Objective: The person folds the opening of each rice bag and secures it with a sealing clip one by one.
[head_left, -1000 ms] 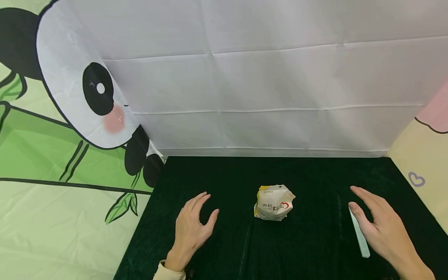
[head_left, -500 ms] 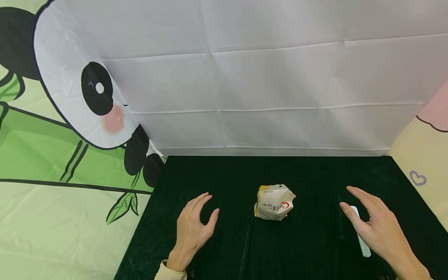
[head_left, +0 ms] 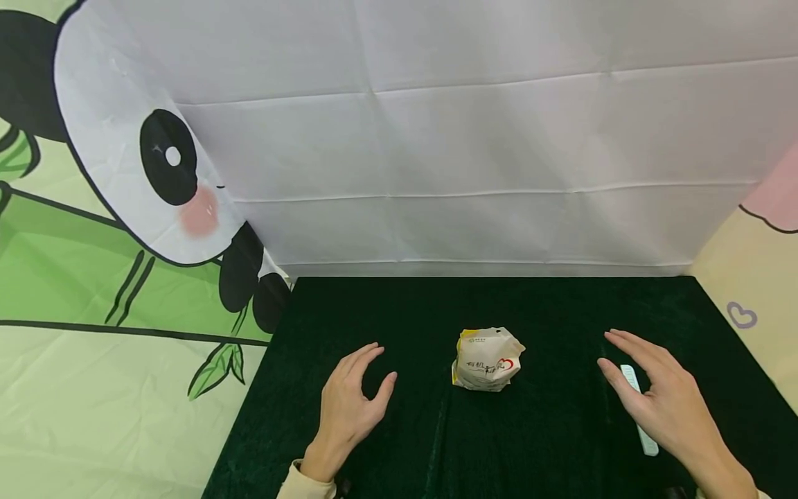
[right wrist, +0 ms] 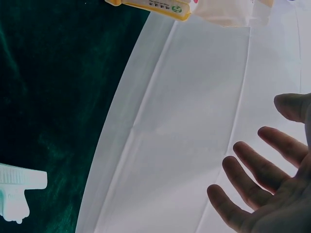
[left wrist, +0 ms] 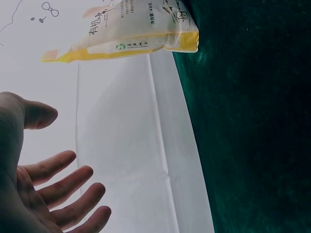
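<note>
A white-and-yellow paper-like food bag (head_left: 488, 360) with printed characters and a red heart stands on the dark green cloth, between the two hands. Left of it, my left hand (head_left: 352, 409) hovers with fingers spread and the palm turned inward; the left wrist view shows the same hand (left wrist: 58, 189) apart from the bag (left wrist: 141, 29). On the other side is my right hand (head_left: 667, 402), fingers loosely extended and holding nothing. Beneath it lies a long, narrow, pale plastic piece (head_left: 648, 441), partly covered by the hand; its ridged end (right wrist: 22, 177) shows in the right wrist view.
Dark green velvety cloth (head_left: 542, 443) covers the table. A white fabric backdrop (head_left: 486, 138) rises behind its far edge. Printed panels stand at the sides, with a panda (head_left: 125, 159) on the left and a small purple heart (head_left: 742, 315) on the right.
My right hand has shifted left over the pale plastic piece, closer to the bag. My left hand has drifted slightly right. The bag stays in place.
</note>
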A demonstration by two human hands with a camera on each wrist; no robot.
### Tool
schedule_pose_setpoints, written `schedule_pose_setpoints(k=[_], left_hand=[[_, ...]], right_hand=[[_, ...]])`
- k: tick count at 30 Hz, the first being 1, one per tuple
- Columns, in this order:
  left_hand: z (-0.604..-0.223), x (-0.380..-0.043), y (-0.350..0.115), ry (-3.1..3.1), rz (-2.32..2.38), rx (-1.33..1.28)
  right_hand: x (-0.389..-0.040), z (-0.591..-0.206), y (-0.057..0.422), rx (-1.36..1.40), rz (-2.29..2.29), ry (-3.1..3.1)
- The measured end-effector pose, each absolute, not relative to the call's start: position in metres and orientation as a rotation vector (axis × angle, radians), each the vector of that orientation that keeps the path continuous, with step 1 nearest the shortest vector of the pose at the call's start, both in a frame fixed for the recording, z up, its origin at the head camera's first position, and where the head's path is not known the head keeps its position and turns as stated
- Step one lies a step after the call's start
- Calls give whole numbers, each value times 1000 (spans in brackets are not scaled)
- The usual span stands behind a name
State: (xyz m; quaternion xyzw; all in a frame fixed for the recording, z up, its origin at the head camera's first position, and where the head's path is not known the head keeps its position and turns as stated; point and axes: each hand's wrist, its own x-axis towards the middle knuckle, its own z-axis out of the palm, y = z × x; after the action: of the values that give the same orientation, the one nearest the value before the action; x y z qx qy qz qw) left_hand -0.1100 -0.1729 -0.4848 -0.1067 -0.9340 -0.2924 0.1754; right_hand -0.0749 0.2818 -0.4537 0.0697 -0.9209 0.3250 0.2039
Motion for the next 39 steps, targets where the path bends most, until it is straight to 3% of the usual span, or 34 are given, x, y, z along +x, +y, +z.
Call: schedule_pose_setpoints(k=[39], left_hand=[[-480, -113, -155, -2615, -902, -384]], right_hand=[[-81, -446, 265, 166, 894, -2575]])
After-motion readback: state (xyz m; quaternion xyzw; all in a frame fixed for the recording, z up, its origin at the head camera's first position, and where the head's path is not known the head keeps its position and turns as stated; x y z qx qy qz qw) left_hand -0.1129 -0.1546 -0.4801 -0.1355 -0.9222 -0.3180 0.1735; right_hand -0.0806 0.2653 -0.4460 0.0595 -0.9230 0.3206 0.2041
